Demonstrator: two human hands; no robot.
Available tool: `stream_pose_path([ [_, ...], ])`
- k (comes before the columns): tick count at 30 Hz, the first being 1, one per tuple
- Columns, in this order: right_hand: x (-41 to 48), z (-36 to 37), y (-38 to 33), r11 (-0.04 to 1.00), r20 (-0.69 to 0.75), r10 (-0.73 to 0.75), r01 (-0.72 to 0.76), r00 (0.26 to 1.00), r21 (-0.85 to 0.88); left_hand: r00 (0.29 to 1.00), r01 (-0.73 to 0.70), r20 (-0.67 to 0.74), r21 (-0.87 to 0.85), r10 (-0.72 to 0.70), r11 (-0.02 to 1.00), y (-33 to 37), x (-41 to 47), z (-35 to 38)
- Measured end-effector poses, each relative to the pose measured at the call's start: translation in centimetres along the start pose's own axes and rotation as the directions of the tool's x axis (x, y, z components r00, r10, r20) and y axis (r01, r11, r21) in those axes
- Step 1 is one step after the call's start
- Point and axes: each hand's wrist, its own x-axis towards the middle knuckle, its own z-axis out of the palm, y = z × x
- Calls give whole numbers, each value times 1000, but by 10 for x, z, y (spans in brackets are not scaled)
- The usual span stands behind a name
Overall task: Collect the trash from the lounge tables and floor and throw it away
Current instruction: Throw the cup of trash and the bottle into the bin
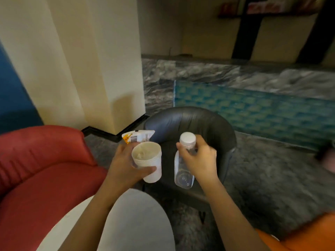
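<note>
Gripping cup point(148, 162), bottle point(184, 165), hands raised

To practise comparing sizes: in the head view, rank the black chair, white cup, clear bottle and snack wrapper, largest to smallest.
1. black chair
2. and 3. clear bottle and white cup: too alike to rank
4. snack wrapper, partly hidden

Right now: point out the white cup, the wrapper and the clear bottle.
white cup point(151, 171): head view, on its side wall.
wrapper point(135, 136): head view, on the printed face by the barcode.
clear bottle point(183, 175): head view, on its lower body.
</note>
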Motion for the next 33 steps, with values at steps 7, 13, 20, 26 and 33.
stream_pose_path([
  [7,-36,-126,26,979,-247,162,-187,955,-85,934,-222,218,-272,285,936,91,-7,65],
  [13,-103,-271,56,921,-488,255,-363,835,-139,778,-327,366,-458,510,827,206,-51,153],
  [20,-225,-459,69,823,-770,222,-539,598,-181,511,-385,412,-675,754,630,375,-177,248],
  [26,-364,-630,68,739,-894,174,-655,413,-159,367,-313,370,-815,854,488,516,-349,313],
  [33,-495,-799,62,606,-929,138,-771,343,-194,253,-164,379,-890,890,426,663,-519,357],
])
